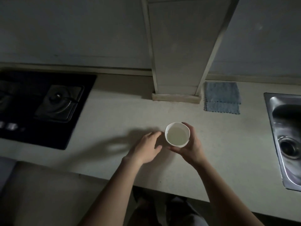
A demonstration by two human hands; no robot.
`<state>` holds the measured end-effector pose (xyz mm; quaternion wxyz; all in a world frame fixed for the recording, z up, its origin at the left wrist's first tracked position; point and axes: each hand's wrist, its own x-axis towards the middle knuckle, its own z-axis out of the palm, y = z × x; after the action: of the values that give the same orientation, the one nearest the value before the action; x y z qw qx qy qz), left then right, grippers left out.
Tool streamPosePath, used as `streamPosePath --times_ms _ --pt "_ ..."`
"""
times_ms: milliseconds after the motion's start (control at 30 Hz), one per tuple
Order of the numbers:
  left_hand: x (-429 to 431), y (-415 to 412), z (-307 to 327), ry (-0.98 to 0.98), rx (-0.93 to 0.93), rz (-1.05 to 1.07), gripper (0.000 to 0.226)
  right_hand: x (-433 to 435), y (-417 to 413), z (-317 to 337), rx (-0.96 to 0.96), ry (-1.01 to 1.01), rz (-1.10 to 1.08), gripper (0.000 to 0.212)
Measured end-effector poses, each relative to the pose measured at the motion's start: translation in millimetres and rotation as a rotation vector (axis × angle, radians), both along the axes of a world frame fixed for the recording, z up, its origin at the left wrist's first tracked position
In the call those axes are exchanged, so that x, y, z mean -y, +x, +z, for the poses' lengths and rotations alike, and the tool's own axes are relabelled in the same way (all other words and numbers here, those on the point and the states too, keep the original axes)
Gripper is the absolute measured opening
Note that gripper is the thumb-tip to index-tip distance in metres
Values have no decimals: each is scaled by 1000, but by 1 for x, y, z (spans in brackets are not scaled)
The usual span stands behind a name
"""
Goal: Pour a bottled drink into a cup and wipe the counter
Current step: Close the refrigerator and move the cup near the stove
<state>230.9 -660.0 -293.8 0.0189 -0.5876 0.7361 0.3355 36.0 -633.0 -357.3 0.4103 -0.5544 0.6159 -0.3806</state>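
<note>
White thin-walled cup (pixel 177 135), well filled with pale drink, is at the middle of the pale surface (pixel 114 111). My right hand (pixel 191 146) has its fingers wrapped round the cup's right side. My left hand (pixel 147 148) lies just beside it, fingers relaxed and holding nothing. The rim looks pressed out of round, so I judge the cup soft and spill-prone: grip low and gently. A folded blue cloth (pixel 221 97) lies further back.

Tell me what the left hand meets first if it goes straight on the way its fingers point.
Most likely the white cup, which the right hand holds. The fingers of the left hand point at its side across a small gap; height is hard to judge from above.
</note>
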Motion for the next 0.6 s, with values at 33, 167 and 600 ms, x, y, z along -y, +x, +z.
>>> streamPosePath --times_ms 33,167,600 --pt "-1 0 0 7 -7 -4 52 0 3 -1 9 -3 -12 97" --pt "-2 -3 1 0 -52 -9 52 -1 8 -3 38 2 -50 84" --pt "-35 26 39 -164 -292 92 58 3 24 63 158 -149 61 81"
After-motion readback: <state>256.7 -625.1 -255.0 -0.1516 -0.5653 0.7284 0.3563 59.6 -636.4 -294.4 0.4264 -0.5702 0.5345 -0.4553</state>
